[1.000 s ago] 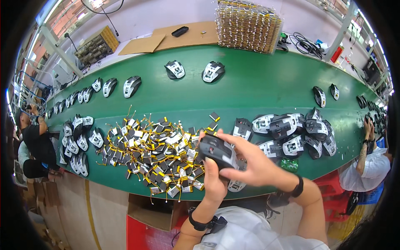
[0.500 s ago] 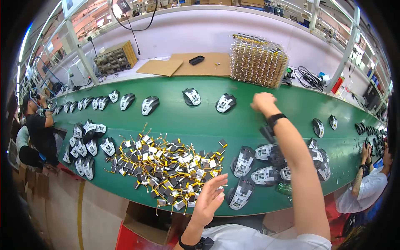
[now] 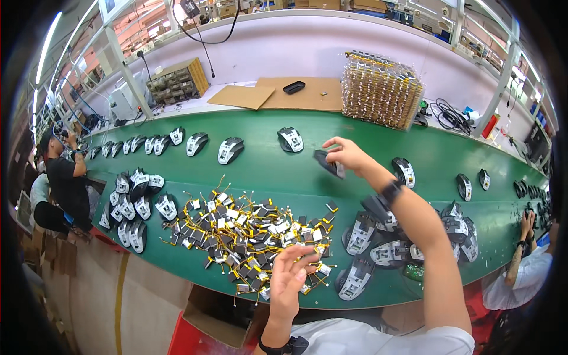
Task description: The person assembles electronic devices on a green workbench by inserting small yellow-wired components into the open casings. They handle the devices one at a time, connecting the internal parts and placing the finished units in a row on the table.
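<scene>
Over the green bench my right hand [image 3: 350,156] is closed on a computer mouse shell [image 3: 329,164], dark, tilted and slightly blurred. My left hand [image 3: 289,278] hovers palm inward at the near edge of a battery heap [image 3: 248,236], fingers apart and slightly bent, with nothing seen in it. The heap is small flat battery packs in silver and dark grey with yellow tape and thin leads. Under my right forearm lies a cluster of grey-and-black mouse shells [image 3: 359,234], partly hidden by the arm. Another mouse shell [image 3: 290,139] sits on the far strip, left of my right hand.
More mouse shells [image 3: 142,195] are piled at the left, and a row of them runs along the far strip. A tall stack of battery trays [image 3: 381,89] stands at the back beside cardboard sheets [image 3: 302,94]. People work at both sides. A red bin [image 3: 189,334] is below the bench.
My right hand has come left and nearer, and now grips a mouse shell that was lying on the far strip. My left hand has stayed near the batteries. The whole view has shifted slightly.
</scene>
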Tool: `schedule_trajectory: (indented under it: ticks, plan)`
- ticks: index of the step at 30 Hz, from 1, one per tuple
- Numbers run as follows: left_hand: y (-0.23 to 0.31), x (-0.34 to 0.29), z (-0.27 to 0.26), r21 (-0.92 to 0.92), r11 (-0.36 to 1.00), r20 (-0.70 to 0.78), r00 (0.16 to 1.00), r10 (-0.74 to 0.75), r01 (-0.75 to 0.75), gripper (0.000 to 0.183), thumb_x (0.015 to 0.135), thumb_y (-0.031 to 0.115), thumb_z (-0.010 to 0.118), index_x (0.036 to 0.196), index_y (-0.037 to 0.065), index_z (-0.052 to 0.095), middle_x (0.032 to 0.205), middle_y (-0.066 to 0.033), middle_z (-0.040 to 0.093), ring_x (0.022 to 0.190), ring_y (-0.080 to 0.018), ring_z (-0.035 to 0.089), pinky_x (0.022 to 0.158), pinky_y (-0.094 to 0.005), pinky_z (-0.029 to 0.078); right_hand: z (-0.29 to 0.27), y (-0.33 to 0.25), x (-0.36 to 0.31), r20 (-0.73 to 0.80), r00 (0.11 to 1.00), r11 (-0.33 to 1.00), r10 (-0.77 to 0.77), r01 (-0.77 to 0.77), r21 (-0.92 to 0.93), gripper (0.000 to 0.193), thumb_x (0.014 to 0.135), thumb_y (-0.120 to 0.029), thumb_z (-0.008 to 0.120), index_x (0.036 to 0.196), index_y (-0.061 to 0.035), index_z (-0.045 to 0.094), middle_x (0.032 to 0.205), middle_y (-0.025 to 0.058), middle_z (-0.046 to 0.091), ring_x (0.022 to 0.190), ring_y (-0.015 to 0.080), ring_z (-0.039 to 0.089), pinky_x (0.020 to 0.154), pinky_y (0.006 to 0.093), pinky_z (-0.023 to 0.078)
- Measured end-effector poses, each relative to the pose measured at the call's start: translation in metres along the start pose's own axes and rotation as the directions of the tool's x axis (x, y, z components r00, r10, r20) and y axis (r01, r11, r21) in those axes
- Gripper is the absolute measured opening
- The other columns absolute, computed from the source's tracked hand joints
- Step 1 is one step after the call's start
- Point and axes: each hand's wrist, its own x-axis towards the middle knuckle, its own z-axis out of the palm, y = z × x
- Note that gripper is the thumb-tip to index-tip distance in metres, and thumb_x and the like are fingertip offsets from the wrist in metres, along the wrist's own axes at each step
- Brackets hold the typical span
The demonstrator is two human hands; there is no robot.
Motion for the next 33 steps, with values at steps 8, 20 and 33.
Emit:
schedule_trajectory:
  ticks: [8,20,33]
  plan:
    - [-0.015,0.003,-0.006,-0.424,0.885,0.105,0.981,-0.163,0.192,0.084,0.09,0.062,0.052,0.146,0.004,0.029,0.133,-0.0211,0.051,0.116,-0.0387,0.057,0.087,-0.0558,0.053,0.074,-0.048,-0.212,0.534,0.645,0.716,-0.547,0.691,-0.101,0.029,0.078,-0.013,0.078,0.102,-0.0065,0.064,0.121,0.017,0.062,0.111,0.0322,0.061,0.094,0.0396,0.049]
    - [-0.01,-0.011,-0.013,-0.681,0.727,0.003,0.992,-0.125,0.094,0.059,0.095,0.056,0.042,0.129,0.007,0.047,0.115,-0.0175,0.059,0.103,-0.0385,0.062,0.091,-0.0572,0.05,0.081,0.044,-0.158,0.151,0.96,0.678,-0.237,0.275,-0.682,0.018,0.084,-0.021,0.072,0.082,-0.0035,0.069,0.076,0.0109,0.072,0.069,0.0253,0.071,0.067,0.0355,0.056]
    - [-0.014,0.0,0.01,-0.645,0.677,0.126,0.923,-0.363,0.354,0.071,0.092,0.053,0.05,0.142,0.003,0.042,0.13,-0.0221,0.053,0.118,-0.0407,0.055,0.098,-0.0598,0.046,0.071,0.038,-0.218,-0.225,0.962,0.843,-0.158,0.249,0.476,0.015,0.097,-0.011,0.059,0.105,0.0009,0.054,0.09,0.0085,0.069,0.086,0.0107,0.064,0.073,0.0247,0.051]
